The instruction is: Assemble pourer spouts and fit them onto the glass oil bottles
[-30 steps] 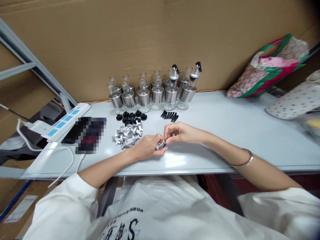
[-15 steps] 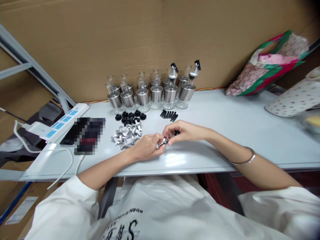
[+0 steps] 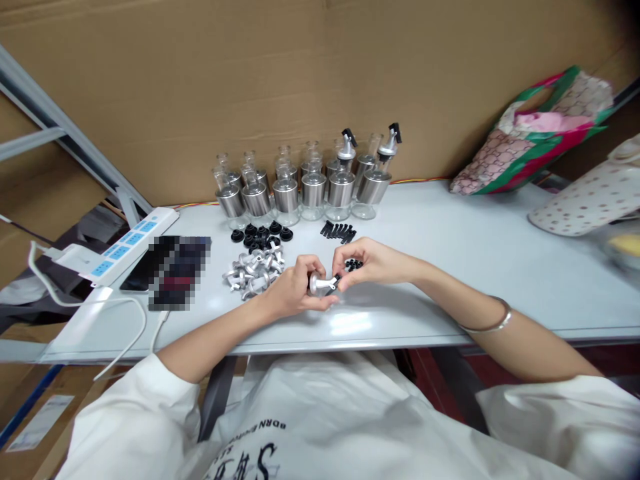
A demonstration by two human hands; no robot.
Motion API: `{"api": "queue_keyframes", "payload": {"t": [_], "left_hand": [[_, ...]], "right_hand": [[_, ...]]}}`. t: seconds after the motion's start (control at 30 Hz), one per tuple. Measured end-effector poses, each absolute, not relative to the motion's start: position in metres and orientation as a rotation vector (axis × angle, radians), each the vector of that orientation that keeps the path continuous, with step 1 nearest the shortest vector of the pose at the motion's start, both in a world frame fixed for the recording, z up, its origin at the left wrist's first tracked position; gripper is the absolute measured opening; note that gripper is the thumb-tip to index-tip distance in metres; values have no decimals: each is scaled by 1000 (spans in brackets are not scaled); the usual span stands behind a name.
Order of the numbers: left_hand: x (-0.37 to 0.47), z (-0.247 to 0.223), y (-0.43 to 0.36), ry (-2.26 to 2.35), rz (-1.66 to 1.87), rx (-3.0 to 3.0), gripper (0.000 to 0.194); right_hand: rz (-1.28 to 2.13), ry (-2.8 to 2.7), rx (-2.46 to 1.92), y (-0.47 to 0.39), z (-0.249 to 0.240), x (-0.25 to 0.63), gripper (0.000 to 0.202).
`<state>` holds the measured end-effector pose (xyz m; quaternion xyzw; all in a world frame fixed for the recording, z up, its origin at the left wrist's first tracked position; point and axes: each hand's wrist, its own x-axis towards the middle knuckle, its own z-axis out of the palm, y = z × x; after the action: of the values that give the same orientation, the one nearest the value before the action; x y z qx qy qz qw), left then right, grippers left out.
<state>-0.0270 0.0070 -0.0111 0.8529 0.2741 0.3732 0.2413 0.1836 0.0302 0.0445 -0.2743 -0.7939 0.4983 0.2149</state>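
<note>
My left hand (image 3: 295,291) holds a silver pourer spout (image 3: 323,285) whose tip points right. The fingers of my right hand (image 3: 364,263) pinch a small black piece (image 3: 336,280) against that tip. Beside my left hand lies a pile of silver spouts (image 3: 253,272), with black stoppers (image 3: 263,233) just behind it. A row of small black strips (image 3: 338,231) rests behind my right hand, and small black parts (image 3: 354,265) sit partly hidden beneath it. Glass bottles with steel sleeves (image 3: 313,189) stand at the back; two carry fitted pourers (image 3: 389,143).
On the left are a white power strip (image 3: 133,245), a dark phone (image 3: 145,267) and a white cable (image 3: 135,333). A patterned bag (image 3: 530,140) and a spotted white container (image 3: 585,197) stand at the right. Cardboard (image 3: 250,67) rises behind the table (image 3: 450,267).
The silver spout has turned in my left hand, showing its round base. My left fingers have spread around it, and my right hand has shifted slightly, uncovering more small black parts.
</note>
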Motion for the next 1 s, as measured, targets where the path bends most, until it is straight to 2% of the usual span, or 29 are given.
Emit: {"api": "queue_keyframes", "payload": {"t": [0.1, 0.2, 0.33, 0.5, 1.0], "left_hand": [[-28, -1, 7, 940, 847, 2159, 56], [-28, 6, 7, 1042, 764, 2047, 51], [-29, 7, 6, 1021, 772, 2055, 41], [-32, 4, 6, 942, 791, 2151, 46], [-37, -2, 4, 805, 869, 2067, 43]], "right_hand": [[1362, -2129, -767, 32, 45, 184, 30], [1367, -2050, -730, 34, 41, 184, 31], [1419, -2039, -701, 35, 37, 184, 32], [1415, -2046, -696, 35, 39, 183, 28], [1455, -1865, -709, 33, 38, 181, 24]]}}
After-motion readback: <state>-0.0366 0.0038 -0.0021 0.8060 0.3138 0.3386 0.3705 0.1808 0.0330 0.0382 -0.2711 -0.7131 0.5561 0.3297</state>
